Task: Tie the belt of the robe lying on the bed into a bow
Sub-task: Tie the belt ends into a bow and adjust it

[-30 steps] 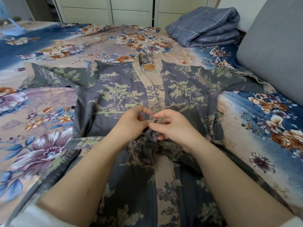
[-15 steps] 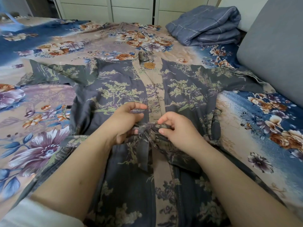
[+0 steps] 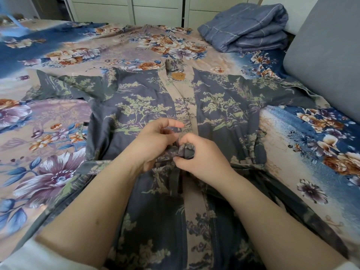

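A grey-blue robe (image 3: 220, 106) printed with green trees lies flat and face-up on the bed, collar away from me. Its matching belt (image 3: 185, 152) is bunched at the waist, over the beige front band. My left hand (image 3: 155, 141) grips the belt from the left, index finger lifted. From the right, my right hand (image 3: 202, 158) pinches a small fold of belt between thumb and fingers. One belt end (image 3: 174, 182) hangs down toward me below the hands. Both hands hide the knot itself.
The floral bedspread (image 3: 48, 145) covers the bed around the robe. A folded blue quilt (image 3: 247, 26) sits at the far right, beside a grey cushion (image 3: 327, 55). White cabinet doors (image 3: 155, 8) stand beyond the bed.
Both hands have closed in together at the waist. The right hand now curls around a fold of belt, and the left hand has shifted right against it.
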Demonstrator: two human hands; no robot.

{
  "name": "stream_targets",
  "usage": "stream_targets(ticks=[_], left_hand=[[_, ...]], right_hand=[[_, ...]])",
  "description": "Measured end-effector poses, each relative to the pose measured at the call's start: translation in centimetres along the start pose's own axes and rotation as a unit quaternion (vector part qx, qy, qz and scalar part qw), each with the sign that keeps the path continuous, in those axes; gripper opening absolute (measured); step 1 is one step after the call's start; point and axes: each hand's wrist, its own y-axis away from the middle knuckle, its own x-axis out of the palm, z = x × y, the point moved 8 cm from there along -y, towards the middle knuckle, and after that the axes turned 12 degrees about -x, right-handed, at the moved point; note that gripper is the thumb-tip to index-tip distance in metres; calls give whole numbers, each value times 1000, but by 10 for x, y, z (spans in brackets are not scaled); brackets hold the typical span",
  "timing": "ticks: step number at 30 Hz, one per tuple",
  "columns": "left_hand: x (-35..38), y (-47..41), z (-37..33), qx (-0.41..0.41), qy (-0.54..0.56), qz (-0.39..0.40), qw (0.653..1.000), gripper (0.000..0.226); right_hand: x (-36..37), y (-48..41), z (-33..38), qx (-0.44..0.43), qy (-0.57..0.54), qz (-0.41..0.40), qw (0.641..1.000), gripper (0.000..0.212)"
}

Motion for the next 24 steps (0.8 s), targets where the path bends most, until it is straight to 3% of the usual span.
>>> stream_targets(ticks=[9, 13, 17, 20, 24], left_hand=[[-22, -5, 4, -15, -80, -27, 996, 26], [-15, -5, 3, 19, -172, -14, 985, 17], [2, -2, 4, 37, -205, 29, 978, 26], [11, -3, 5, 57, -213, 43, 974, 33], [18, -5, 6, 98, -237, 15, 967, 42]], right_hand=[[-2, 1, -8, -27, 77, 47, 996, 23], [2, 0, -16, 32, -70, 68, 995, 18], [0, 0, -24, 110, -202, 24, 973, 21], [0, 3, -34, 183, -269, -21, 945, 22], [-1, 4, -37, 215, -375, -83, 898, 24]])
